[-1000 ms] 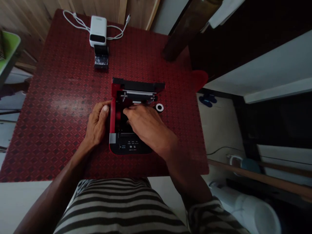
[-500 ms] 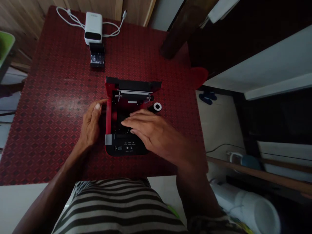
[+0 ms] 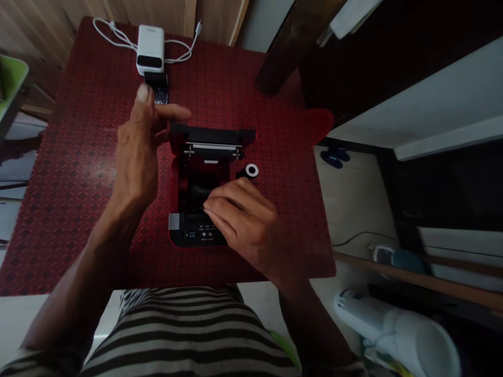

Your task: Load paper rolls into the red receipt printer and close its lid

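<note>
A red and black box-shaped machine, which looks like a small printer (image 3: 198, 230), stands on the table with its lid (image 3: 214, 137) raised. Inside its dark bay lies a black roll (image 3: 199, 192), partly covered by my right hand. The fingertips of my right hand (image 3: 245, 222) are pinched together at the front edge of the bay; whatever they grip is too dark to make out. My left hand (image 3: 137, 152) is lifted beside the lid's left end, thumb up and index finger stretched out over it, holding nothing. Right of the machine lies another black roll with a white-ringed end (image 3: 251, 170).
A red patterned table (image 3: 82, 209) bears everything. At its far side lie a white power bank (image 3: 150, 47) with a white cable (image 3: 184, 57) and a black strip (image 3: 156, 80), partly hidden by my left thumb. A dark post (image 3: 283, 57) rises at the back right.
My left hand has left the machine's left wall and moved up and away to the lid. My right hand has drawn slightly nearer me, its fingers now pinched at the bay's front edge.
</note>
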Motion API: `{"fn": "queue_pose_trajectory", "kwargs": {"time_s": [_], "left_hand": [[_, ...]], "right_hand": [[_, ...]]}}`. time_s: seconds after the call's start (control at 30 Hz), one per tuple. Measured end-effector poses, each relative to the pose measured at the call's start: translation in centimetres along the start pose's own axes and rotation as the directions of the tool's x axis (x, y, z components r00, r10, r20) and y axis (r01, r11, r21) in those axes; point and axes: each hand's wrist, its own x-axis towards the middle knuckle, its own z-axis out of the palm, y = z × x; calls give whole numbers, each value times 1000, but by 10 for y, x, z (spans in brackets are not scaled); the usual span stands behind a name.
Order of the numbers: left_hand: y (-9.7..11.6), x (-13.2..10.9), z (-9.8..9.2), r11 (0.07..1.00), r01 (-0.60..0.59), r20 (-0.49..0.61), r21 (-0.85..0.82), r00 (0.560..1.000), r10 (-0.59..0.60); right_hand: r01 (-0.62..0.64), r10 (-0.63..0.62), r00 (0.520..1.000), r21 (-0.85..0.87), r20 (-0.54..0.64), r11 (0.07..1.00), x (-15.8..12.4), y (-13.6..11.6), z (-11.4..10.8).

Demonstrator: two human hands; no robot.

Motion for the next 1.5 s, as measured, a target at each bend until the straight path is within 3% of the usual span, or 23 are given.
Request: {"fn": "queue_pose_trajectory", "kwargs": {"time_s": [0.1, 0.2, 0.4, 0.53, 0.83, 1.1, 1.2, 1.3, 1.37, 1.5], "left_hand": [[8, 0, 7, 992, -5, 17, -126, 1000, 8], [2, -20, 4, 991, -18, 46, -136, 999, 24], [-24, -74, -16, 974, 156, 95, -166, 985, -142], [-30, -95, -23, 957, 260, 185, -129, 954, -234], [-29, -102, -21, 942, 287, 212, -173, 945, -249], [-29, -105, -22, 910, 343, 190, -232, 934, -303], [-31, -115, -30, 902, 355, 203, -244, 929, -310], [-32, -125, -38, 905, 350, 222, -241, 928, -300], [-31, -127, -41, 915, 344, 213, -211, 930, -301], [-27, -125, -42, 936, 320, 196, -148, 937, -289]], "right_hand": [[-11, 5, 994, -57, -107, 998, -15, -9, 5], [-43, 22, 987, -129, -157, 991, -30, -19, 7], [-106, 48, 974, -259, -221, 960, -45, -32, 7], [-87, 50, 977, -175, -206, 981, -43, -27, 13], [-136, 133, 985, -25, -111, 990, -38, -29, 8], [-119, 117, 976, 2, -186, 993, -43, -26, 17], [-168, 175, 932, 50, -317, 985, -58, -26, 24], [-289, 319, 838, 135, -443, 948, -79, -29, 32], [-367, 428, 803, 223, -414, 903, -93, -30, 40], [-458, 530, 820, 306, -218, 834, -108, -28, 56]]}}
